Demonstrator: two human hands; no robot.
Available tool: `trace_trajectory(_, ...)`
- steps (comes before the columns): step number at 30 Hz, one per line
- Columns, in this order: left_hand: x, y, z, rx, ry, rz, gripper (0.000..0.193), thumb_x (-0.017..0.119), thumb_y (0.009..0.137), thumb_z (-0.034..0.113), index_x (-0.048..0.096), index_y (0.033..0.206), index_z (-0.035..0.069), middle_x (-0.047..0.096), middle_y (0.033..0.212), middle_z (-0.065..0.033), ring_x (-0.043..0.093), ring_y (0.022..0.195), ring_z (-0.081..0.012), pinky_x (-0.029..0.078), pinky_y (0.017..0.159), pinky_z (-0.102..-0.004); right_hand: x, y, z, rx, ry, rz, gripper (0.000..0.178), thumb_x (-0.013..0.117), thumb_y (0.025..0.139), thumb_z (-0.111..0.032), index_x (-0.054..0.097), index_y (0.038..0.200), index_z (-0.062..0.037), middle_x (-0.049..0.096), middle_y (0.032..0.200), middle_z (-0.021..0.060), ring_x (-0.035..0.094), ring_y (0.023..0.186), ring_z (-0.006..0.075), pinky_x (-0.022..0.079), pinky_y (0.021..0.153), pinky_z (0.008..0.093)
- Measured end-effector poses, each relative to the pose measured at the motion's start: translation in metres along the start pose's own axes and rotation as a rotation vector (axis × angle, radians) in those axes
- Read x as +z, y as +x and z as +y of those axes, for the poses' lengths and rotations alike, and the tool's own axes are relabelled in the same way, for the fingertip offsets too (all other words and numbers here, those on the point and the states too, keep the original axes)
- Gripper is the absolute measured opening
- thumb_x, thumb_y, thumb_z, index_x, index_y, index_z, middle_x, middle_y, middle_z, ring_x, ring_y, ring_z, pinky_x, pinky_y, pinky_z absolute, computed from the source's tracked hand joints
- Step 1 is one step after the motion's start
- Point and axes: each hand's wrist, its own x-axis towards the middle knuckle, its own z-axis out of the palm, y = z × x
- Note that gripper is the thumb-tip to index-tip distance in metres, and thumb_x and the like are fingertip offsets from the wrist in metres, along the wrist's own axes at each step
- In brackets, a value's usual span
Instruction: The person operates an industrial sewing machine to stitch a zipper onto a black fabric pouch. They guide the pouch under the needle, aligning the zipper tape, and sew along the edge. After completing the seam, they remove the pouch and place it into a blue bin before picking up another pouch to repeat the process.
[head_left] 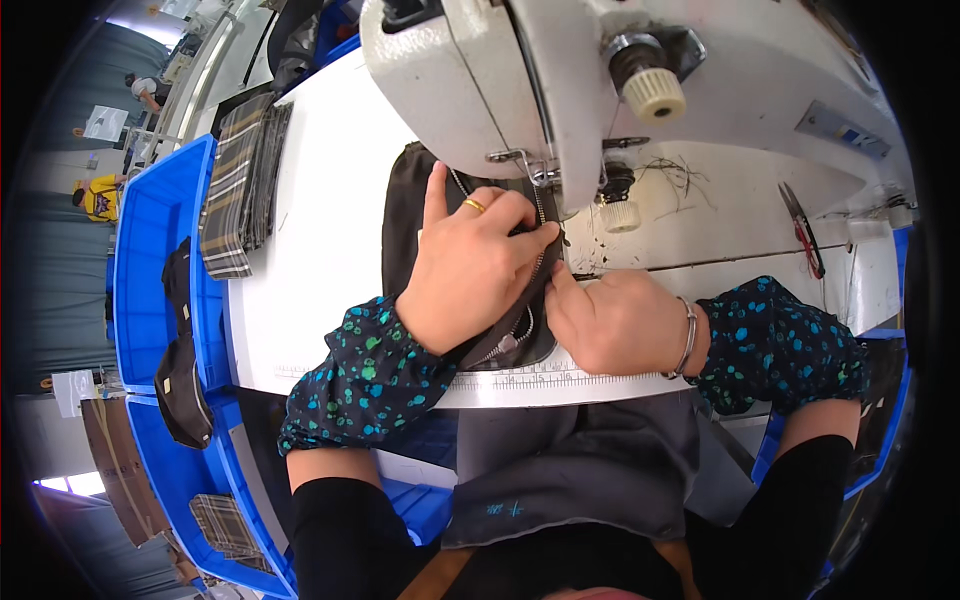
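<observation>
A dark fabric piece with a metal zipper point(400, 215) lies on the white sewing table, under the head of a white sewing machine point(450, 90). My left hand point(475, 255) rests over it, little finger stretched out, the other fingers bent and gripping near the zipper teeth. Close to the needle area, my right hand point(620, 320) is closed, its thumb and forefinger pinching the fabric's right edge. The two hands' fingertips nearly meet there. Below my left hand, the zipper's loose end and a light-coloured slider point(507, 343) show. My left palm hides the middle of the fabric.
Red-handled thread snips point(803, 232) and loose thread scraps point(680, 180) lie right of the needle area. Folded plaid fabric point(235, 190) is stacked at the table's left edge. Beside it hang blue bins point(160, 260) holding dark pieces. A ruler strip point(540, 380) runs along the front edge.
</observation>
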Motion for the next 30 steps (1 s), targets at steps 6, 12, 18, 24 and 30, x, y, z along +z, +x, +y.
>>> trace_trajectory(6,0.012,0.008,-0.020,-0.022,-0.014,0.057,0.022,0.076,0.086,0.020,0.084,0.107,0.020,0.068,0.101,0.0013,0.068,0.098,-0.0231,0.039,0.105,-0.0542,0.012,0.000,0.014,0.074,-0.008,-0.004,0.025,0.068,0.080,-0.015,0.074,0.089,0.0065,0.075,0.097,0.0327,0.065,0.049,0.0185,0.049,0.043,0.0322)
trace_trajectory(12,0.001,0.006,-0.027,-0.042,-0.266,0.031,0.027,0.080,0.087,0.012,0.079,0.113,0.009,0.073,0.103,-0.0118,0.069,0.091,-0.0357,0.054,0.082,-0.0450,0.001,0.002,0.021,0.178,0.175,-0.035,0.022,0.070,0.079,-0.016,0.073,0.090,0.0029,0.075,0.108,0.0275,0.069,0.058,0.0207,0.052,0.049,0.0352)
trace_trajectory(18,-0.002,0.011,-0.048,-0.033,-0.310,-0.084,0.021,0.085,0.082,0.022,0.074,0.095,0.008,0.069,0.111,-0.0108,0.062,0.110,-0.0369,0.051,0.092,-0.0462,0.006,0.014,0.025,0.447,0.198,0.109,0.018,0.074,0.079,-0.018,0.068,0.090,-0.0041,0.068,0.103,0.0095,0.067,0.064,0.0257,0.053,0.055,0.0389)
trace_trajectory(24,-0.012,0.003,-0.081,-0.226,-0.565,0.204,0.023,0.089,0.079,0.015,0.069,0.086,0.004,0.066,0.095,-0.0108,0.063,0.095,-0.0307,0.050,0.085,-0.0388,0.006,0.012,0.022,0.309,0.564,-0.003,0.015,0.073,0.081,-0.016,0.062,0.082,-0.0062,0.056,0.100,0.0063,0.064,0.070,0.0256,0.053,0.056,0.0403)
trace_trajectory(30,-0.033,-0.006,-0.104,-0.335,0.000,0.341,0.021,0.087,0.082,0.018,0.070,0.084,0.007,0.066,0.096,-0.0048,0.062,0.094,-0.0265,0.046,0.091,-0.0399,0.005,0.010,0.024,0.200,0.526,0.006,0.014,0.072,0.078,-0.015,0.062,0.081,-0.0066,0.054,0.096,0.0050,0.063,0.074,0.0211,0.051,0.054,0.0372)
